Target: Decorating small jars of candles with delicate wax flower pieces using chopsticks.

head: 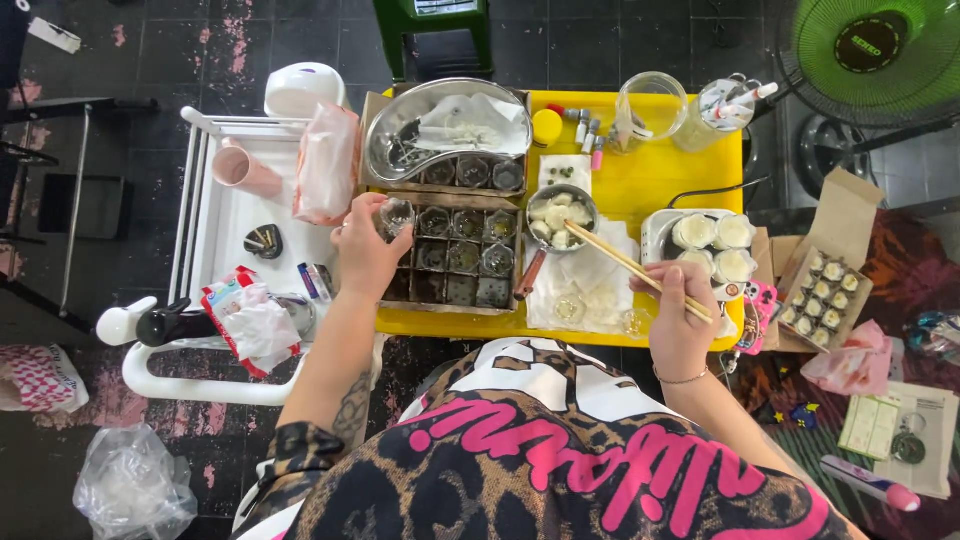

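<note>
While left hand (366, 250) grips small glass jar (396, 216) w/ bent wrist, right hand (680, 312) pinches chopsticks (636, 270).

Small clear glass jar (396, 216), tilted, lifted just above the left edge of the box of jars (455, 258). Pair of pale wooden chopsticks (630, 268), slanting up-left to down-right, right of the box; tips reach the metal bowl (561, 218) of white lumps beside the box.

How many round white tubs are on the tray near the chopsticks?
4: round white tubs on the tray, right of the metal bowl: two behind, two in front. The right hand may hide more.
</note>
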